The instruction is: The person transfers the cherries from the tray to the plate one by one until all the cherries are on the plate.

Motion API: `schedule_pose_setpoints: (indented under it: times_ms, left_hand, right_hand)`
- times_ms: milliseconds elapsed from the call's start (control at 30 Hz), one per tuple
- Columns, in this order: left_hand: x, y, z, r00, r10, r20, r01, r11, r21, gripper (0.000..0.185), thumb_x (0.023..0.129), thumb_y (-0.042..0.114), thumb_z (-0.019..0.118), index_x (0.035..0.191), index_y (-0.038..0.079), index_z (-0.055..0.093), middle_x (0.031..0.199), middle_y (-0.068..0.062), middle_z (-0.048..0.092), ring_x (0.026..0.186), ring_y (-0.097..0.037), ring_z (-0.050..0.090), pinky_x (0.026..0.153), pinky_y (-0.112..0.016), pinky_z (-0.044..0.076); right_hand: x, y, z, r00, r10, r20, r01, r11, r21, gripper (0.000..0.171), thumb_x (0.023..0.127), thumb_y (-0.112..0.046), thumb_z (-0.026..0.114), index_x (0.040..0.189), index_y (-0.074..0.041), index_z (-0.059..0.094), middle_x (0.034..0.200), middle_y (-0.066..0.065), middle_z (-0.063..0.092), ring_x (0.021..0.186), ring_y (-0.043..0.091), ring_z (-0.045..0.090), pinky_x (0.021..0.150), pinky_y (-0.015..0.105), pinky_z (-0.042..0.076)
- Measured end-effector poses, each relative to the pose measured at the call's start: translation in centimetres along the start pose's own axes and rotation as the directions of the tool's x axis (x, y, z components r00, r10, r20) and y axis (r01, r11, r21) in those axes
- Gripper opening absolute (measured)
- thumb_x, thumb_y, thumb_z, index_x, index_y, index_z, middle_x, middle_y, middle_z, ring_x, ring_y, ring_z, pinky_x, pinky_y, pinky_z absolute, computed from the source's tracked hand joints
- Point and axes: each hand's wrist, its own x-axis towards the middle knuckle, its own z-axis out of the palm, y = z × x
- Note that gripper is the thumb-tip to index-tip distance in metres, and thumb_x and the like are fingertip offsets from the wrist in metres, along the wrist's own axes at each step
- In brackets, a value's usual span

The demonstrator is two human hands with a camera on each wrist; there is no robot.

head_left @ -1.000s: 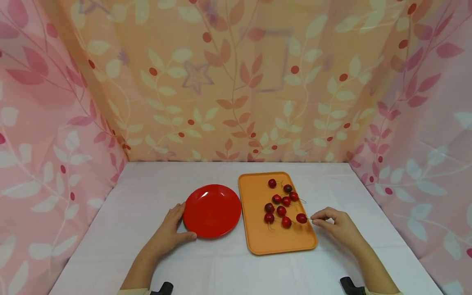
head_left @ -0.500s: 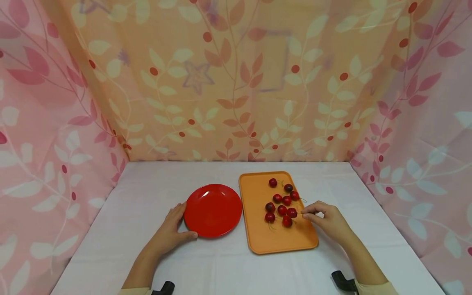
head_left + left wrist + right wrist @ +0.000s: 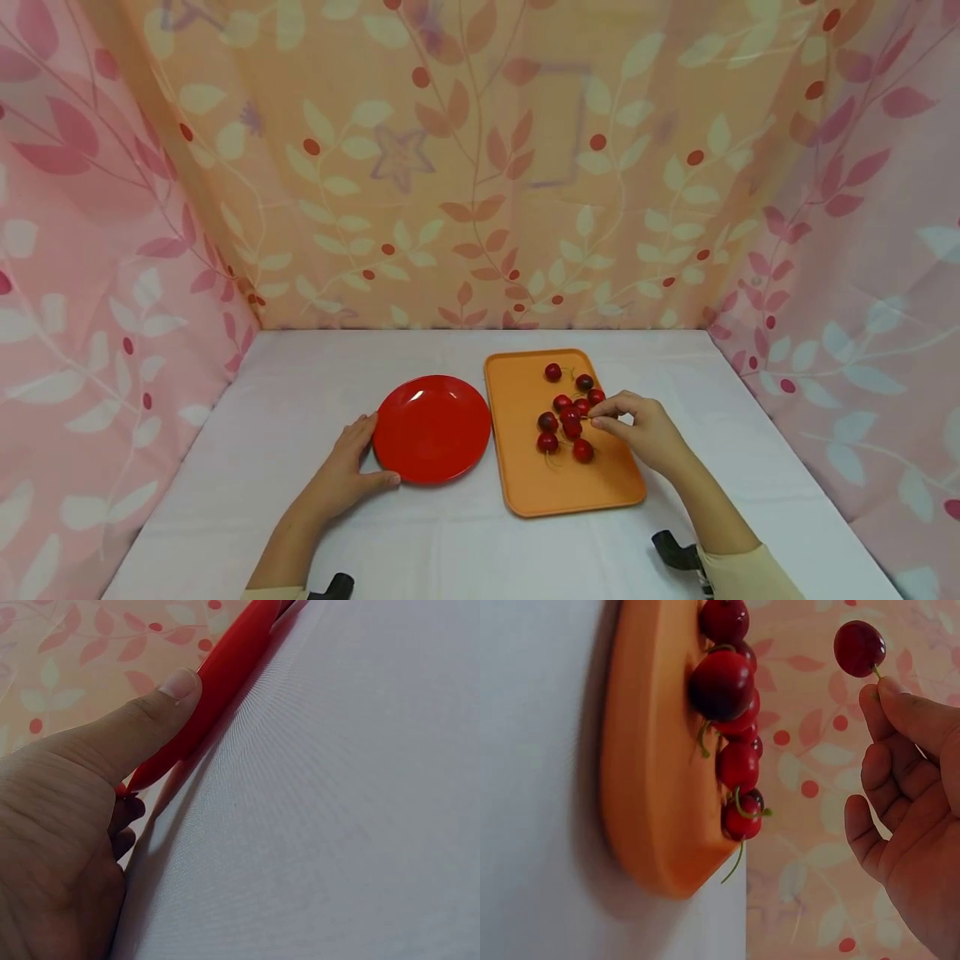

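My right hand [image 3: 647,429] pinches a dark red cherry [image 3: 859,649] by its stem, between thumb and index finger. In the right wrist view that cherry hangs apart from the others, the remaining fingers loosely bent below. Seen from the head, it overlaps the cluster on the orange tray [image 3: 555,493]. Several other cherries [image 3: 582,451] lie on this tray, some with green stems. My left hand [image 3: 341,471] holds the near left rim of a shiny red plate [image 3: 431,433], its thumb [image 3: 161,712] against the rim and the other fingers around the left side.
Plate and tray stand side by side on a white-covered table [image 3: 315,367], their edges very close. A patterned curtain [image 3: 480,208] rises behind the table, with pink leafy curtains [image 3: 97,333] at both sides. Black wrist mounts [image 3: 677,552] show at the sleeves.
My right hand has moved left and away from me across the tray, carrying the cherry by its stem from the right edge to over the cluster. The left hand and plate stay put.
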Motion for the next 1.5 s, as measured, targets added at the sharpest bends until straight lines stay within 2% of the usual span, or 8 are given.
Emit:
schedule_pose_setpoints:
  times_ms: [267,500,600,733,833,933,1100,1500]
  left_hand:
    - [0.0,-0.3,-0.5,1.000,-0.004,0.005,0.004,1.000,0.019,0.116,0.074,0.063,0.083,0.165,0.023,0.022,0.171,-0.010,0.020,0.157,-0.042,0.006,0.115,-0.072,0.024]
    - [-0.1,-0.7,-0.4,1.000,0.014,-0.005,-0.014,1.000,0.015,0.115,0.074,0.059,0.085,0.164,0.020,0.025,0.170,-0.009,0.024,0.158,-0.039,0.010,0.118,-0.070,0.022]
    - [-0.3,-0.8,-0.4,1.000,0.003,-0.005,-0.003,1.000,0.013,0.114,0.075,0.059,0.085,0.164,0.021,0.025,0.170,-0.008,0.024,0.158,-0.039,0.009,0.117,-0.070,0.023]
    - [-0.4,-0.7,-0.4,1.000,-0.006,-0.004,0.006,1.000,0.018,0.114,0.075,0.058,0.085,0.165,0.022,0.024,0.170,-0.008,0.024,0.158,-0.039,0.009,0.116,-0.071,0.025]
    - [-0.4,-0.5,-0.3,1.000,-0.008,-0.005,0.008,1.000,0.014,0.114,0.075,0.057,0.085,0.164,0.022,0.025,0.170,-0.008,0.024,0.158,-0.039,0.010,0.115,-0.071,0.026]
    - [-0.2,-0.3,-0.3,1.000,0.003,-0.007,-0.003,1.000,0.009,0.114,0.074,0.058,0.085,0.164,0.023,0.025,0.170,-0.008,0.025,0.158,-0.038,0.011,0.115,-0.071,0.027]
    - [0.1,-0.2,0.0,1.000,0.007,-0.005,-0.007,1.000,0.011,0.115,0.073,0.062,0.084,0.164,0.025,0.024,0.170,-0.007,0.025,0.158,-0.038,0.011,0.115,-0.070,0.029]
    - [-0.1,0.1,0.0,0.999,-0.031,0.014,0.031,1.000,-0.004,0.114,0.074,0.058,0.085,0.165,0.025,0.024,0.170,-0.007,0.023,0.158,-0.040,0.007,0.113,-0.071,0.031]
  right_hand:
    - [2.0,-1.9,0.8,0.999,-0.032,0.004,0.032,0.998,0.051,0.006,0.092,-0.025,0.077,0.098,-0.025,0.079,0.092,-0.007,0.071,0.090,0.020,0.059,0.077,0.029,0.053]
    - [3.4,-3.5,1.7,0.998,-0.031,0.057,0.023,0.990,0.141,0.009,0.092,-0.020,0.077,0.101,-0.018,0.079,0.099,-0.003,0.072,0.096,0.020,0.066,0.084,0.022,0.059]
    - [3.9,-3.9,2.2,0.997,-0.046,0.061,0.037,0.989,0.144,0.012,0.092,-0.021,0.077,0.102,-0.015,0.079,0.096,-0.003,0.072,0.091,0.019,0.065,0.078,0.022,0.059]
    - [4.6,-4.6,2.8,0.995,-0.077,0.065,0.067,0.987,0.145,0.011,0.092,-0.022,0.077,0.101,-0.015,0.079,0.092,0.001,0.071,0.082,0.020,0.063,0.069,0.027,0.059]
    - [5.2,-5.1,3.2,0.991,-0.092,0.098,0.074,0.981,0.177,0.008,0.094,-0.021,0.076,0.101,-0.018,0.079,0.095,0.004,0.072,0.079,0.024,0.067,0.072,0.035,0.062]
    - [5.9,-5.8,3.6,0.989,-0.089,0.118,0.067,0.983,0.173,0.007,0.094,-0.022,0.075,0.100,-0.022,0.079,0.096,0.001,0.073,0.083,0.028,0.067,0.075,0.041,0.063]
    - [6.9,-6.7,4.5,0.987,-0.107,0.118,0.095,0.990,0.107,0.008,0.094,-0.024,0.076,0.101,-0.022,0.080,0.094,-0.008,0.074,0.093,0.021,0.061,0.079,0.033,0.057]
    - [8.7,-9.1,7.8,0.975,-0.154,0.162,0.134,0.983,0.129,0.008,0.094,-0.023,0.075,0.101,-0.022,0.080,0.094,-0.011,0.073,0.093,0.016,0.063,0.080,0.030,0.058]
